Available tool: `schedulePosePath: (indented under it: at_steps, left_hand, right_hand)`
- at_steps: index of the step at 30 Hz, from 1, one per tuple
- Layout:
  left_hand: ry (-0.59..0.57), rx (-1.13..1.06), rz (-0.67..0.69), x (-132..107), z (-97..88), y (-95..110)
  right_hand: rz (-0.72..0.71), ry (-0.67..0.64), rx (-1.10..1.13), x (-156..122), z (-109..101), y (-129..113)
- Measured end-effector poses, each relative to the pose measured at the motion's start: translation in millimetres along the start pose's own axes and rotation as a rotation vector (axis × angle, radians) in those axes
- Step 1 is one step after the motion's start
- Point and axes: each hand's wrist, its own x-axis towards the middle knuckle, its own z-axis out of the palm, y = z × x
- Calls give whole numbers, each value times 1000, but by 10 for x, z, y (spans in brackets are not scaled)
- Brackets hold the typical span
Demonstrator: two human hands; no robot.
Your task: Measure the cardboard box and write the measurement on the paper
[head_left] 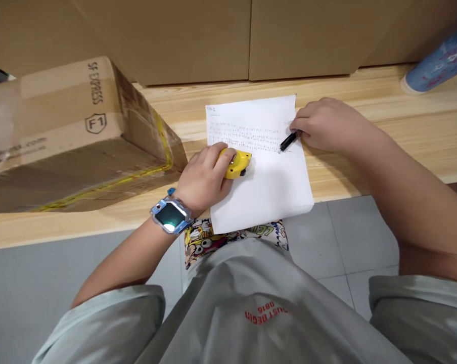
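Observation:
A sheet of white paper [264, 179] with several lines of handwriting lies on the wooden table, its near edge hanging past the table's front. My left hand [206, 177], with a watch [171, 216] on its wrist, is closed around a yellow tape measure [240, 164] over the paper's left side. At the paper's right edge, my right hand [325, 124] grips one end of a black pen [289, 140]. The pen's other end points down and left over the written lines. The fingertips of the right hand are partly hidden.
A taped cardboard box [61, 131] stands on the table to the left, close to my left hand. Brown cardboard [198, 40] rises along the back. A blue patterned cylinder [441, 58] is at the back right. The table's front edge runs just before my body.

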Motion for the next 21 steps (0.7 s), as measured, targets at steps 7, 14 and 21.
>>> schedulePosePath:
  at_steps: [7, 14, 21]
  left_hand:
    - [-14, 80, 39, -21, -74, 25]
    - [-1, -24, 72, -47, -121, 10]
    - [55, 0, 140, -97, -39, 236]
  right_hand:
    - [-59, 107, 88, -92, -71, 40]
    - [316, 761, 1480, -160, -162, 10]
    - [223, 252, 1762, -158, -241, 123]
